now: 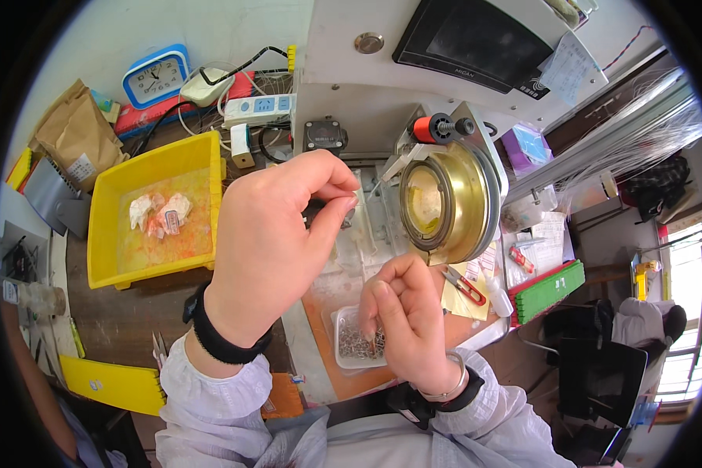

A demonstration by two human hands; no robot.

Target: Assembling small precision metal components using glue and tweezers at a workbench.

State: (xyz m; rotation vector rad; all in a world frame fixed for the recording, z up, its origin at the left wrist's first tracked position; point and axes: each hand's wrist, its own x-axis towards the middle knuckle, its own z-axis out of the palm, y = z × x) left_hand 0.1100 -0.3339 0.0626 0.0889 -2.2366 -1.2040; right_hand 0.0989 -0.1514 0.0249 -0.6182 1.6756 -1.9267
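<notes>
your left hand (279, 226) pinches, content unclear; your right hand (413, 331) curls, hold unclear, beside metal bits (352, 347), likely light, slippery: take their edges

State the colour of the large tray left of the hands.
Yellow: the large tray shows best in the head view.

Left grip (277, 225) raised, thumb and forefinger pinched; right grip (405, 318) lower, fingers curled
</notes>
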